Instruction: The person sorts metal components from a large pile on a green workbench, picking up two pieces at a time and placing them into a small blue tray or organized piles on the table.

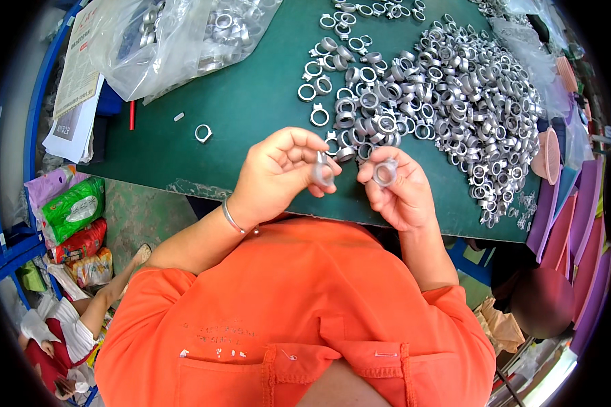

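We look down past an orange top at a green worktop, where a person's two bare hands are held at its near edge, a little apart. The left hand, with a bracelet at its wrist, has its fingers drawn narrow on a grey ring, upright between thumb and fingertips. The right hand pinches a second ring likewise, its round opening turned toward us. Both are slightly blurred, so we cannot make out finer details. We judge that this light pinch leaves much of each ring uncovered, and that holding them side by side, close to the body, keeps both easy to view.

Just beyond the hands, loose rings spread into a large heap on the right side of the worktop, probably lying there to be within easy reach. On the left, well apart from the heap, a lone ring lies flat; we cannot tell why it is separate. Farther left are a small white piece and a red stick. At the far left, a clear bag holds more rings, which likely keeps them from mixing with the loose ones. Papers lie left of the bag.
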### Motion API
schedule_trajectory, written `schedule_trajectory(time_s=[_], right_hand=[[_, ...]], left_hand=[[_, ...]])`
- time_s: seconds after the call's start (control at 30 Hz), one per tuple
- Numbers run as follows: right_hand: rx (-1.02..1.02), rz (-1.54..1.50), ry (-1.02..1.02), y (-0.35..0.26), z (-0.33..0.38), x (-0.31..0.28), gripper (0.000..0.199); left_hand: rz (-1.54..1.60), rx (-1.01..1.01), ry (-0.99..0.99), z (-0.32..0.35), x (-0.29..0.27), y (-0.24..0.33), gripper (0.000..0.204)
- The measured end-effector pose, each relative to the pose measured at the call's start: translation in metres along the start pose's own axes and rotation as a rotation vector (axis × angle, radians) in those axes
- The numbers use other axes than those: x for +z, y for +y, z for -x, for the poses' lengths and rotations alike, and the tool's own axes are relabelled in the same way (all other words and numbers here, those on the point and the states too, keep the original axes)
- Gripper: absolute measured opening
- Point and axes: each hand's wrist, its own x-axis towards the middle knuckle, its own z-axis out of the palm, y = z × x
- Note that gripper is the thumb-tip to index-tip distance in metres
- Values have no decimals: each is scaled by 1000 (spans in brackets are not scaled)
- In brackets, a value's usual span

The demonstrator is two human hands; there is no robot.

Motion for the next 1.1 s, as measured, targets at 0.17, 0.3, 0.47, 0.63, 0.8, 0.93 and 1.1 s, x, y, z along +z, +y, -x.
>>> schedule_trajectory(time_s=[0.17, 0.3, 0.47, 0.63, 0.8, 0.93, 1.1], right_hand=[[-109, 110, 135, -9, -3, 8, 27], [-83, 346, 135, -10, -11, 16, 30], [-94, 586, 64, 1, -22, 34, 21], [-63, 770, 159, 1, -25, 31, 31], [-33, 563, 124, -1, -27, 35, 19], [-57, 655, 162, 7, -25, 37, 13], [-579, 1477, -112, 14, -38, 59, 24]], left_hand=[[165, -49, 139, 5, -12, 9, 32], [311, 0, 80, 7, -22, 13, 39], [400, -22, 72, 6, -19, 15, 36], [435, -44, 37, 6, -20, 9, 32], [465, -67, -4, 10, -22, 4, 21], [224, -142, -73, 11, -24, -4, 23], [201, -336, -161, 2, -7, -1, 32]])
